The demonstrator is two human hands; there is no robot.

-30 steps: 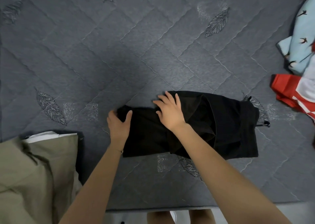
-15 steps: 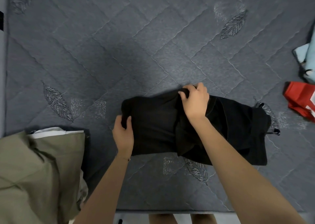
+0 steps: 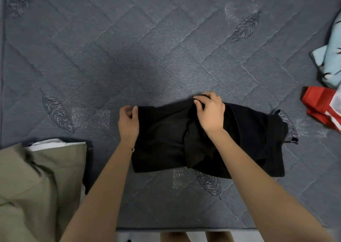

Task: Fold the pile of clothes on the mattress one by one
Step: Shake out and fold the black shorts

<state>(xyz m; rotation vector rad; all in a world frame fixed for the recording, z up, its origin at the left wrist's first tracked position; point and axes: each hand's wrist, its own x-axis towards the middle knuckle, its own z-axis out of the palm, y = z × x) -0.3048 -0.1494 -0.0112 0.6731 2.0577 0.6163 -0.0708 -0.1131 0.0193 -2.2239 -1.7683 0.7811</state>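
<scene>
Soft, light, floppy black garment (image 3: 212, 146), laid part-folded on the mattress (image 3: 147, 57), is pinched at far-left corner by left hand (image 3: 128, 124) and at far edge by right hand (image 3: 210, 111); edges are judged best holds.

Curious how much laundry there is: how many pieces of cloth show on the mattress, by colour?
Black garment: 1
Khaki garment: 1
White piece under the khaki: 1
Light blue cloth: 1
Red-and-white garment: 1
Total: 5 (dark edge beside the khaki unclear)
</scene>
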